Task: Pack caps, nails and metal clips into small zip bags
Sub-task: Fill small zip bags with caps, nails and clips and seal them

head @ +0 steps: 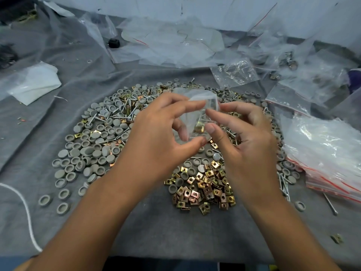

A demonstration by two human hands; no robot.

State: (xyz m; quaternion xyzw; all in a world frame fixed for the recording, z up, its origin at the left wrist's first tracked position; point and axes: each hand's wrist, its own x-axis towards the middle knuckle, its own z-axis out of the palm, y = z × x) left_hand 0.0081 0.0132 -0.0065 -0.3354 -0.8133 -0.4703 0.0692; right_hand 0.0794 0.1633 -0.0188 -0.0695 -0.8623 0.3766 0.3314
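A grey cloth (175, 235) covers the table. At centre frame lies a heap of grey caps (93, 145), nails (125, 111) and metal clips (207, 184). Above it the left hand (156, 137) and right hand (246, 137) pinch a small zip bag (197, 106), apparently holding a clip. Empty bags (332, 153) are stacked at right.

Two hands are up over the heap, the left hand (156, 137) and the right hand (248, 141), with one small zip bag (203, 106) between them. Grey caps (93, 151) are far too many to count, surely over a hundred. Metal clips (207, 184) run to several dozen. Nails (125, 112) are dozens, half buried. One stack of empty zip bags (328, 153) lies right.
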